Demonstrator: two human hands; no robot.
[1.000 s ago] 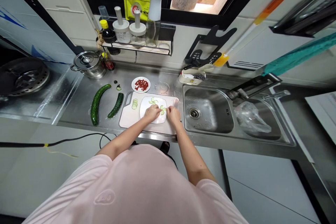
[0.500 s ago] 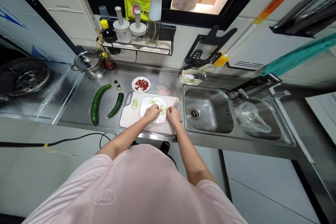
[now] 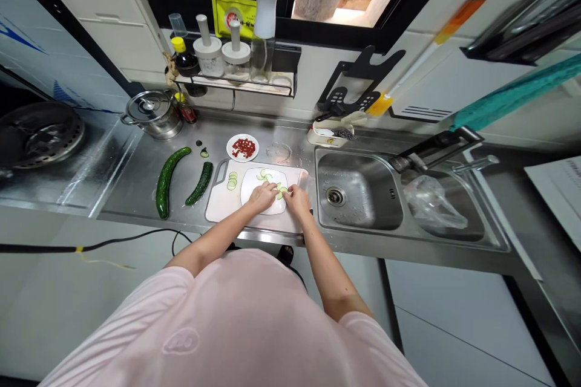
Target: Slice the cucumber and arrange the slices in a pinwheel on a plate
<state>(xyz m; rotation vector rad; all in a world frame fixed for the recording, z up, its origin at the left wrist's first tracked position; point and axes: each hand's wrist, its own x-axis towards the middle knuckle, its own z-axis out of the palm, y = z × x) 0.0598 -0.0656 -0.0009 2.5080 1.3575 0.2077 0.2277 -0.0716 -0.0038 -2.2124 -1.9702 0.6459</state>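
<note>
Forearms extend forward from short pink sleeves and angle inward, bringing both hands together above the white plate. The left hand lies across the middle of the plate, back of the hand upward, fingers bent and directed toward the right hand. Its fingertips meet the near group of cucumber slices; whether they grip a slice cannot be told. The right hand stands at the right edge of the plate, fingers curled, with thumb and forefinger brought close together at the same slices. Contact appears likely, but a firm hold cannot be confirmed. The 2 hands are separated by a narrow gap.

A 2nd group of slices rests on the far part of the plate. The plate sits on the cutting board. Left of the plate, a row of overlapping slices lies on the board. Further left, on the steel counter, are 1 shorter cucumber and 1 longer cucumber. Beyond the board stands a round dish of red pieces. The sink is to the right of the board.
</note>
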